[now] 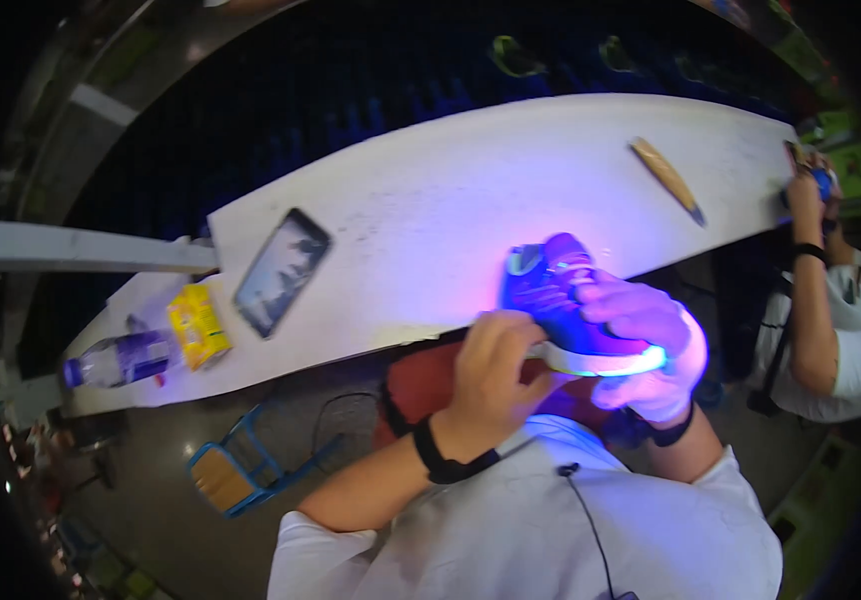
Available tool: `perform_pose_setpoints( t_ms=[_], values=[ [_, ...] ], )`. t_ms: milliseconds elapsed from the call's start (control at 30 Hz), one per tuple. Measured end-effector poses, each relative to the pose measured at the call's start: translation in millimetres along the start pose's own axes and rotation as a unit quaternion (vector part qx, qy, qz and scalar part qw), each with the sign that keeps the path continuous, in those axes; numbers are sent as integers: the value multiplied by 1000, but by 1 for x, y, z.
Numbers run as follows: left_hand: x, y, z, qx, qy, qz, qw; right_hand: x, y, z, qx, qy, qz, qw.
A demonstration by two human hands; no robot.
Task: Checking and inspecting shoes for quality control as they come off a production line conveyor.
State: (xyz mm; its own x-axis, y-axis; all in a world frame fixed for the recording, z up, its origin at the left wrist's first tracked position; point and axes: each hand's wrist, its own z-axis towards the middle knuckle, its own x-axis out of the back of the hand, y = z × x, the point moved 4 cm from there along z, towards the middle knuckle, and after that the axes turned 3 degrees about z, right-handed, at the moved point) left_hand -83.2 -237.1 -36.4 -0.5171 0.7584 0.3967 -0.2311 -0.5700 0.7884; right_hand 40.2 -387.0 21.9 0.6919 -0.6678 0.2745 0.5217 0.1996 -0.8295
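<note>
A dark blue sneaker [566, 315] with a pale sole is held up at the near edge of the white table, tilted in my hands. My right hand [666, 345] closes round its right part, fingers over the upper and thumb below the sole. My left hand [496, 375] is closed at the left end of the sole, its fingertips pressed to the edge. A strong blue-violet glow lights the sole, the right hand and the tabletop nearby. I cannot make out the source of the glow.
A phone [284, 272], a yellow packet [198, 325] and a purple-labelled bottle [121, 360] lie on the table's left. A slim tan tool [667, 180] with a dark tip lies back right. Another person [821, 330] works at far right. A blue-framed stool [241, 470] stands below left.
</note>
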Motion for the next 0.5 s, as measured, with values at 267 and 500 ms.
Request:
perform_pose_setpoints(
  t_ms=[267, 500],
  values=[
    [-5, 20, 19, -14, 45, -93, 995, -3, 1, 7, -9, 0, 14, 1000],
    [-10, 13, 25, 105, 14, -168, 980, 5, 8, -2, -2, 23, 48, 999]
  ],
)
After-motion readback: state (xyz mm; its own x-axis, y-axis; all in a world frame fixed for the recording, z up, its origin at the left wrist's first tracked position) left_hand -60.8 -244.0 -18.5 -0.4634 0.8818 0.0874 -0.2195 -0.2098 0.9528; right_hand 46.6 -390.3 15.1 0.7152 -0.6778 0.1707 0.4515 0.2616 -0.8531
